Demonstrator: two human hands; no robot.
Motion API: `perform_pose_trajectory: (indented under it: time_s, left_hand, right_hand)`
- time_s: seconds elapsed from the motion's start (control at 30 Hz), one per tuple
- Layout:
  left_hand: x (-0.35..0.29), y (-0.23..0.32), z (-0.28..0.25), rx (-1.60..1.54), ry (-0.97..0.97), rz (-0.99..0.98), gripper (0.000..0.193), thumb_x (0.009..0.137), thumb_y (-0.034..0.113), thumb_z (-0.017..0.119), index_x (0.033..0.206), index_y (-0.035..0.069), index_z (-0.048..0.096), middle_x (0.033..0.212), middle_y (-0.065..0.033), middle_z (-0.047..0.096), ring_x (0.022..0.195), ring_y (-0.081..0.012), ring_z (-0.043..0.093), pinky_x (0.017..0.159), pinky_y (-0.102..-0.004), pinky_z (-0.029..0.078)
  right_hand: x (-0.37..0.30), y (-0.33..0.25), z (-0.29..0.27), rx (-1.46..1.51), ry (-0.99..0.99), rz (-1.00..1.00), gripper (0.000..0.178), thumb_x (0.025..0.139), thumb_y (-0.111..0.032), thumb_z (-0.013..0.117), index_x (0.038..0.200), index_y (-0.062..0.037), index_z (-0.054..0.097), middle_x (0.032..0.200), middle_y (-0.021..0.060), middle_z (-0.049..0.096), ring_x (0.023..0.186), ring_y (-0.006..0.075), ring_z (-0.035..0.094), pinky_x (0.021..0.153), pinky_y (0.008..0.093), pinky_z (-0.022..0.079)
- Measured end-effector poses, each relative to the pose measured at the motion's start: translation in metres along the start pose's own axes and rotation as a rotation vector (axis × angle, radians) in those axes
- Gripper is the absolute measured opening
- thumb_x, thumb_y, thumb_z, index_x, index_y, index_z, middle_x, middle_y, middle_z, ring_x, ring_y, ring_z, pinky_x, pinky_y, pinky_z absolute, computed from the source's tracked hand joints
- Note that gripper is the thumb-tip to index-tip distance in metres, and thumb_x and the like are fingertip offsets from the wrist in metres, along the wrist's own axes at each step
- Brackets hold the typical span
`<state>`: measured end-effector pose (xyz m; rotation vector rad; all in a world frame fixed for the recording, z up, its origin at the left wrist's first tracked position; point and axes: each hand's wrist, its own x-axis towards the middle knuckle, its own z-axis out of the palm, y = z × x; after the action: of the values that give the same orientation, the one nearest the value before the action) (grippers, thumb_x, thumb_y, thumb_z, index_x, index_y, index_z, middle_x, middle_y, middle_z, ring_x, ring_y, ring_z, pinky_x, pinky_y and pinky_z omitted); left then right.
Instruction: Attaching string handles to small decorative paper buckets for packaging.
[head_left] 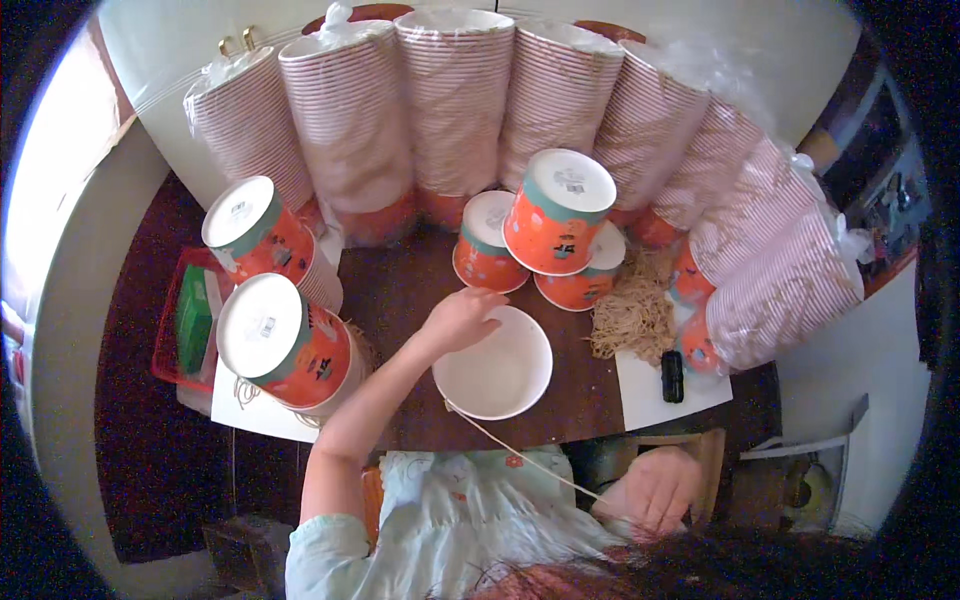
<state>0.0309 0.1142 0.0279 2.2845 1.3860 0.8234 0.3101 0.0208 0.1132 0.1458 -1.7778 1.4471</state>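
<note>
Left hand [465,318]: at paper bucket [493,370]'s 11-o'clock rim; grip unclear
Right hand [655,490]: grasping cord [497,440], toward 4 o'clock
Paper bucket: table [390,300]'s 6 o'clock
Cord: best kept taut, rim braced

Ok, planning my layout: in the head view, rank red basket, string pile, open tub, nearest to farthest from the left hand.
1. Open tub, at the left hand
2. String pile, to the right
3. Red basket, far left

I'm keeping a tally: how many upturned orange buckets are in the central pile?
3, beyond the open bucket: the top bucket, the lower left bucket and the lower right bucket beneath it. Others may be hidden behind.
</note>
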Motion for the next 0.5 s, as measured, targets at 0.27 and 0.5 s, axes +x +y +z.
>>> perform_pose_trajectory:
  time_s: [0.27,0.5]
  left_hand:
    - [0.016,0.016,-0.002,0.174,-0.043,-0.118,0.015,0.076,0.02,0.052,0.083,0.008,0.058,0.074,-0.0118,0.06,0.071,-0.0286,0.059,0.062,-0.0386,0.047]
    - [-0.042,0.015,0.011,-0.228,0.316,-0.406,0.015,0.074,0.009,0.059,0.08,0.0,0.049,0.071,-0.0141,0.056,0.062,-0.0248,0.056,0.057,-0.0326,0.045]
  right_hand:
    - [-0.005,0.005,-0.002,0.003,0.401,0.021,0.024,0.066,-0.018,0.066,0.056,0.0009,0.056,0.051,0.0054,0.053,0.054,0.017,0.055,0.048,0.0241,0.04]
    - [0.027,0.064,-0.004,-0.848,0.35,0.277,0.007,0.068,-0.003,0.063,0.069,-0.0024,0.055,0.091,0.01,0.05,0.077,0.0178,0.051,0.064,0.0251,0.042]
